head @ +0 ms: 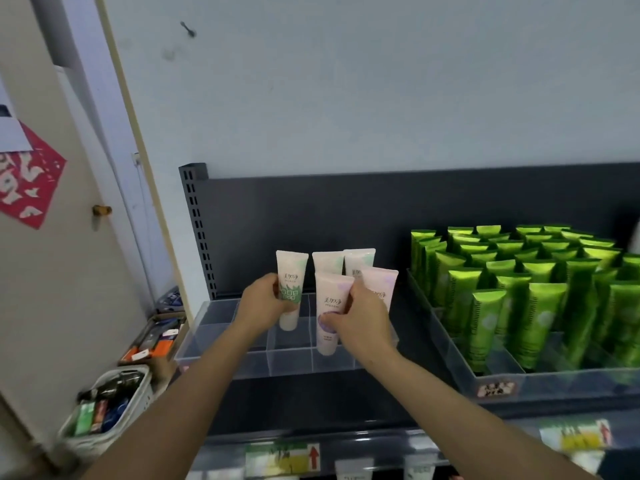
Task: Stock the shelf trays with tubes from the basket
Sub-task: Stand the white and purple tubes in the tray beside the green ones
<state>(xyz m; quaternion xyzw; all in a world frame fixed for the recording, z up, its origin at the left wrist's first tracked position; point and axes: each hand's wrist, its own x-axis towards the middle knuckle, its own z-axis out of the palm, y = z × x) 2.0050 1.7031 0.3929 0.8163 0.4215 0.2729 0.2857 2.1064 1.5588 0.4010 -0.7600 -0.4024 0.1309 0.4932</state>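
My left hand (261, 301) grips a white tube with green print (291, 289), held upright over the clear divided tray (221, 355) on the dark shelf. My right hand (360, 318) holds a white tube with purple print (330, 306), cap down in a middle compartment of the same tray. A pink tube (382, 284) stands just behind my right hand, and two more white tubes (329, 263) stand further back. The white basket (114, 407) with assorted items sits low at the left.
A second clear tray (519, 377) to the right is packed with several bright green tubes (516, 289). A cardboard box (156, 337) of goods lies beside the shelf upright. Price labels (282, 459) line the shelf's front edge. A door is at the left.
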